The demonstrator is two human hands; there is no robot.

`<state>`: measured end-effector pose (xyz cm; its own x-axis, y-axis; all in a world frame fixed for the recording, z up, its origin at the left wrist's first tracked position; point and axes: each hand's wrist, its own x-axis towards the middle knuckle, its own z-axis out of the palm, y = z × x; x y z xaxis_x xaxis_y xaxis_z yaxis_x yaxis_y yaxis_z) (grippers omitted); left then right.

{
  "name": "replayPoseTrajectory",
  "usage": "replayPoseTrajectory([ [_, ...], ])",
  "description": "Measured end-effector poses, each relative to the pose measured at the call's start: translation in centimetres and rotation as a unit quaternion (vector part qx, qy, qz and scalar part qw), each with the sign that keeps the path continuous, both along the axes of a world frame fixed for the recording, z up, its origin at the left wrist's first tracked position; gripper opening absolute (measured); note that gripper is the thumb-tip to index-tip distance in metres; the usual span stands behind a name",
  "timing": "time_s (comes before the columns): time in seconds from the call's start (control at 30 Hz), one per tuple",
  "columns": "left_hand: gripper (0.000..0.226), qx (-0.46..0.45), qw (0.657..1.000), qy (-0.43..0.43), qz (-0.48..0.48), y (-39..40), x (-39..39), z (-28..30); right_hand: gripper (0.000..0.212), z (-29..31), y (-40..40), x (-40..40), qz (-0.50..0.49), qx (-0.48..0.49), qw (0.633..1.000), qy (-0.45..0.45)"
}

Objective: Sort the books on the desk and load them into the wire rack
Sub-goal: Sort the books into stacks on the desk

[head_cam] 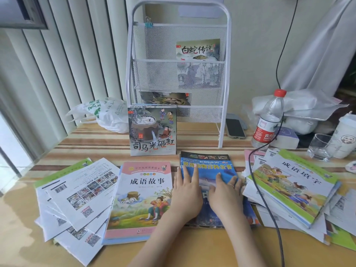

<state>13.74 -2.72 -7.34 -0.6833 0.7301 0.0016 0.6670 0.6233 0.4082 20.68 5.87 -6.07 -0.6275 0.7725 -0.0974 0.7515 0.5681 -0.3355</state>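
Both my hands lie flat on a blue animal encyclopedia book (pixel 209 166) in the middle of the desk, my left hand (pixel 186 191) on its left side and my right hand (pixel 224 193) on its right, fingers spread. A pink-topped story book (pixel 142 189) lies just to the left. A picture book with a big jar on the cover (pixel 152 130) stands leaning against the white wire rack (pixel 224 83). The rack holds one book in its top tier (pixel 198 49) and another lower down (pixel 165 98). A green-edged book (pixel 294 184) tops a pile at the right.
Loose printed sheets (pixel 77 193) fan out at the left. A plastic bag (pixel 104 114) lies by the rack. At the right stand a water bottle (pixel 267 122), a phone (pixel 235 129), a glass (pixel 319 147) and a paper cup (pixel 346 135). A black cable (pixel 265 205) crosses the right pile.
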Motion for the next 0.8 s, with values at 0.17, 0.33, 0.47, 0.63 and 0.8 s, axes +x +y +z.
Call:
replayPoseTrajectory([
  [0.17,0.066,0.002,1.000,-0.017,-0.007,-0.1,0.0,0.1,0.056,-0.1,-0.3,-0.6,0.000,0.032,0.999,0.001],
  [0.33,0.063,0.123,0.989,-0.082,-0.030,-1.3,-1.0,1.6,0.057,0.4,-2.1,-2.2,0.051,0.026,0.997,0.044],
  [0.47,0.053,0.222,0.971,-0.035,0.077,-5.4,-3.4,2.7,0.051,0.7,-4.9,-4.1,0.128,0.010,0.982,0.141],
  [0.63,0.052,0.138,0.946,0.000,0.292,-13.5,-7.6,2.5,0.050,0.6,-10.2,-6.9,0.228,-0.019,0.952,0.202],
  [0.8,0.058,0.054,0.900,-0.045,0.429,-19.3,-9.4,2.4,0.051,0.6,-16.8,-10.3,0.360,-0.044,0.918,0.160],
])
